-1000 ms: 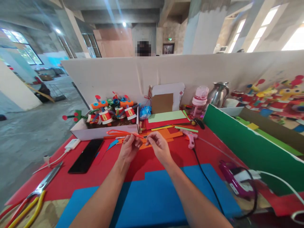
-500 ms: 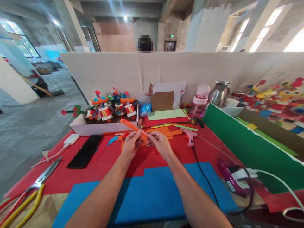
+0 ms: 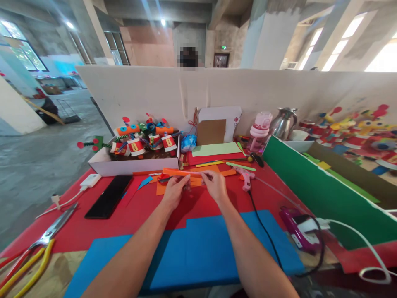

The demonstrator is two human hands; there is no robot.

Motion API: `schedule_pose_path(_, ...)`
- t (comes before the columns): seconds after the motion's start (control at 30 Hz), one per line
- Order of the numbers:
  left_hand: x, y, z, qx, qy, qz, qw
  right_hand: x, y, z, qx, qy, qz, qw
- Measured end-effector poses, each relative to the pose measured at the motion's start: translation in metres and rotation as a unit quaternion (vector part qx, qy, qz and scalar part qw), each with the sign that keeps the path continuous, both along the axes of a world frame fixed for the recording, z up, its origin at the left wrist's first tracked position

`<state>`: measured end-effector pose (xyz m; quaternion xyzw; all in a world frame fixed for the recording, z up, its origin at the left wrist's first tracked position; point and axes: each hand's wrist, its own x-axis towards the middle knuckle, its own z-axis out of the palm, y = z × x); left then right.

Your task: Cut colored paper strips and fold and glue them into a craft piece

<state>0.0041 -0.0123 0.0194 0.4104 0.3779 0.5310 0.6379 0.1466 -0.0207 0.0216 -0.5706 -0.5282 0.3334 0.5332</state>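
A long narrow orange paper strip is stretched between my hands, lying nearly level above the table. My left hand pinches it from below near its middle, thumb on top. At the strip's right end, the fingertips of my right hand are closed on it. Whether the strip is folded or rolled I cannot tell. Orange paper pieces lie beneath and behind the hands. To the right of my right hand rests a pink glue gun with a black cord.
A white box of paper-cup figures stands back left. A black phone and large shears lie left. Blue sheets cover the front. At right are a green-sided box and a purple device with cables.
The orange strip has swung from a slant to nearly level. My right hand has risen slightly and moved a little away from the left along the strip.
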Motion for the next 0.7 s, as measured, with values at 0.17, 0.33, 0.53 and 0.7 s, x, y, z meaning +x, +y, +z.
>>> schedule_pose_path(0.17,0.000,-0.001,0.004,-0.034,-0.026,-0.008,0.999,0.005,-0.001,0.004,0.012,-0.047,-0.010,0.999)
schedule_pose_path(0.33,-0.001,-0.001,0.005,-0.098,-0.071,0.011,0.993,0.004,-0.003,0.004,0.074,-0.105,-0.017,0.992)
schedule_pose_path(0.53,-0.002,0.003,0.000,-0.139,-0.064,0.006,0.988,0.013,0.000,0.004,0.102,-0.082,-0.063,0.989)
schedule_pose_path(0.7,-0.003,0.000,0.001,-0.140,0.010,-0.017,0.990,0.029,0.005,0.007,0.102,0.048,-0.131,0.985)
